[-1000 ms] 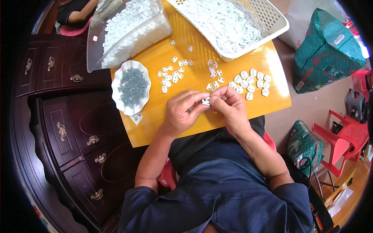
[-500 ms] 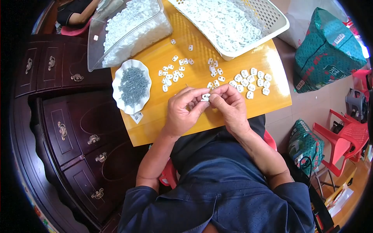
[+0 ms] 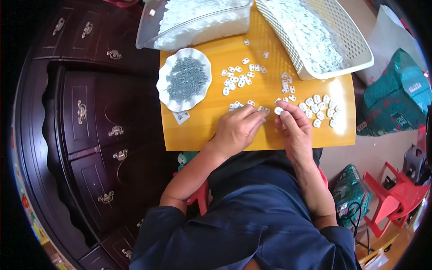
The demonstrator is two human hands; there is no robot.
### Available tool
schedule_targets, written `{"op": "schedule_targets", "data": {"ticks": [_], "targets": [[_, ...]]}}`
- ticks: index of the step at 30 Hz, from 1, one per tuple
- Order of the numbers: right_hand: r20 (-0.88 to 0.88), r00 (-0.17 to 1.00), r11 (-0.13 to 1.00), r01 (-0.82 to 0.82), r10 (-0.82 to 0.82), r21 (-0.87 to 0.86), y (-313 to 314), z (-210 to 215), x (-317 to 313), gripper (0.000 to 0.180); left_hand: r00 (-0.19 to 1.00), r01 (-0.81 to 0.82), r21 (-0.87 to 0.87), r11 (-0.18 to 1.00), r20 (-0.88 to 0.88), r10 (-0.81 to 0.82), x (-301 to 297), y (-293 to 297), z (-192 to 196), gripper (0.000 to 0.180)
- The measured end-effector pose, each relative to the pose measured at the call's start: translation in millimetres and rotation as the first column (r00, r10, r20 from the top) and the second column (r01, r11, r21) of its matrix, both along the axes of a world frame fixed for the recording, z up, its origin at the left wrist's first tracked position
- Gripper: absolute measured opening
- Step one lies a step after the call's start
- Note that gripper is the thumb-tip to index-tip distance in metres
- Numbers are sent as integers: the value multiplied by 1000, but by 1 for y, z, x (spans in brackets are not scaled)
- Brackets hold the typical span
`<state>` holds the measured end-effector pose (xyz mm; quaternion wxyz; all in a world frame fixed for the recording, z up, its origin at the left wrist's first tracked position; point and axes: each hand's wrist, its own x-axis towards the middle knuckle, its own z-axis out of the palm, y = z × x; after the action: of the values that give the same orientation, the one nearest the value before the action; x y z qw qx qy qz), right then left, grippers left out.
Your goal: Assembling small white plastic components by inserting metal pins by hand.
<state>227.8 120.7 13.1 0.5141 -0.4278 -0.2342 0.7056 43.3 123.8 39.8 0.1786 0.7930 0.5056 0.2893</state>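
My right hand [image 3: 297,132] pinches a small white plastic piece with dark holes [image 3: 278,110] between thumb and fingers, just above the table's near part. To its left, my left hand [image 3: 238,128] has its fingers drawn together, their tips beside a few loose white pieces [image 3: 236,105]. Whatever those fingertips may hold is too small to make out. More white two-holed pieces [image 3: 242,80] lie scattered beyond my left hand. Right of my right hand, several thicker white pieces [image 3: 317,99] sit in a group.
A scalloped white dish [image 3: 162,83] holds grey screws or nails [image 3: 188,78]. At the back stand a clear bin [image 3: 211,39] and a cream basket [image 3: 360,65], both full of white pieces. The yellow table [image 3: 189,139] borders a dark cabinet [image 3: 81,148]; right are green bags [image 3: 391,96] and a red chair [image 3: 396,198].
My hands have parted from their shared hold on a white piece. The right keeps a piece; the left has moved to the loose pieces. The whole view has shifted.
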Motion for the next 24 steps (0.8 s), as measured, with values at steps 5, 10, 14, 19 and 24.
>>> {"op": "schedule_targets", "data": {"ticks": [5, 10, 14, 19, 24], "targets": [[-116, 993, 999, -19, 14, -45, 2, -2, 5, 21, 994, -101, -11, 995, 43, 101, -28, -9, 2, 23], [-182, 983, 993, -39, 19, -107, 5, 1, 5, 17, 955, -296, -64, 953, -36, 294, -66, -31, 3, 21], [-211, 977, 987, -68, 37, -142, 5, -2, 9, 17, 948, -300, -16, 954, -116, 296, -73, -36, -3, 17], [-242, 970, 986, -47, 7, -157, 4, 1, 4, 24, 949, -246, 54, 968, -192, 252, -70, -37, -10, 12], [-239, 970, 989, -68, 35, -131, 3, -1, 5, 22, 945, -237, 83, 968, -211, 250, -72, -36, -10, 11]]}}
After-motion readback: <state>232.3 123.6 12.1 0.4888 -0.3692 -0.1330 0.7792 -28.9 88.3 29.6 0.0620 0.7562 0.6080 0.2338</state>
